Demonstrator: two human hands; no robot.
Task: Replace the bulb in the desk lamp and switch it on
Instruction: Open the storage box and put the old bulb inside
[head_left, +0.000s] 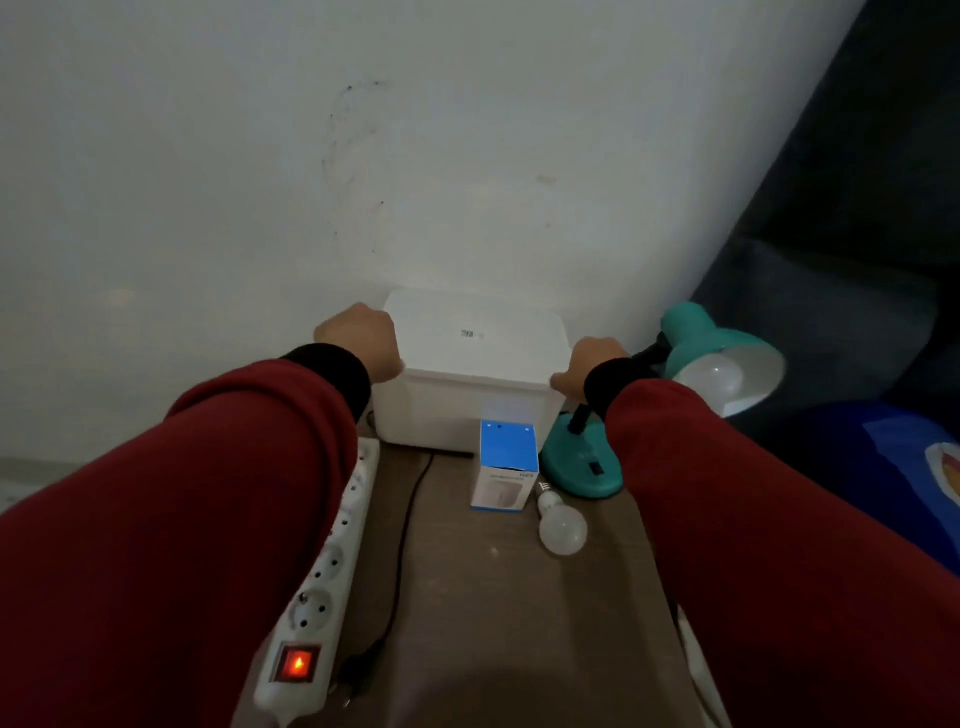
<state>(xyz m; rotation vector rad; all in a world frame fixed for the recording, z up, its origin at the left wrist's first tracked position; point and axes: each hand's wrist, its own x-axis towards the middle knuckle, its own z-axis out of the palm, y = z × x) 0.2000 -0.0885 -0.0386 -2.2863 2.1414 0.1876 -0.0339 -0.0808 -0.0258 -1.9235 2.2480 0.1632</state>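
Observation:
A teal desk lamp (584, 467) stands at the table's far right, its shade (727, 358) tilted toward me with an unlit white bulb (714, 379) in it. A loose white bulb (562, 527) lies on the brown table beside a blue and white bulb carton (506, 467). My left hand (361, 340) grips the left rim of a white lidded box (475, 364) by the wall. My right hand (584, 366) grips its right rim, just left of the lamp's black neck.
A white power strip (322, 582) with a glowing red switch (295, 662) runs along the table's left edge. A black cord (405, 540) with a plug lies beside it. A pale wall rises close behind, and dark blue bedding (883, 457) lies to the right.

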